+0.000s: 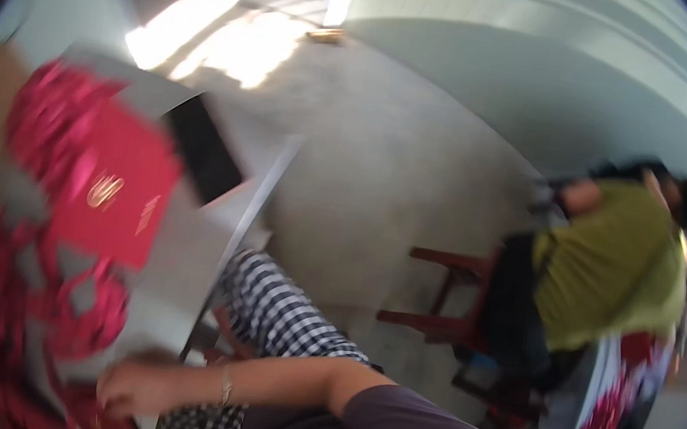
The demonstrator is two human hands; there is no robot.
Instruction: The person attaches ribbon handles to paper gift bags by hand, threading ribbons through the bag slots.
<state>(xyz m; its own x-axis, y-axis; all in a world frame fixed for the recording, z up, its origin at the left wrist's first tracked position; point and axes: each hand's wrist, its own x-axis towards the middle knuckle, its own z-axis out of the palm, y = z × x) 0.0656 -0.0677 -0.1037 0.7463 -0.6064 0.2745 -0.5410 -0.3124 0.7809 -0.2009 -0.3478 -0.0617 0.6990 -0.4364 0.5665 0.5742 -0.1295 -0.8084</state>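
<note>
My right hand (139, 388) reaches in over the near edge of the table, its forearm in a dark purple sleeve and a bracelet at the wrist. The fingers look curled, though motion blurs them; what they hold, if anything, is hidden. Just under and beside the hand are dark red pieces (93, 418), one with a small gold mark. Beyond it lie pinkish-red ribbon-like loops (88, 310). Further off, a flat red bag or folder (124, 184) with a gold emblem rests on the table, partly against a crumpled pink-red heap (54, 117). My left hand is out of view.
A black phone (205, 147) lies at the right edge of the grey table (175, 287). Black-and-white checked cloth (286, 307) covers my legs. To the right, a person in an olive top (618, 262) sits on a dark red stool (450, 265), near another red pile (599, 426).
</note>
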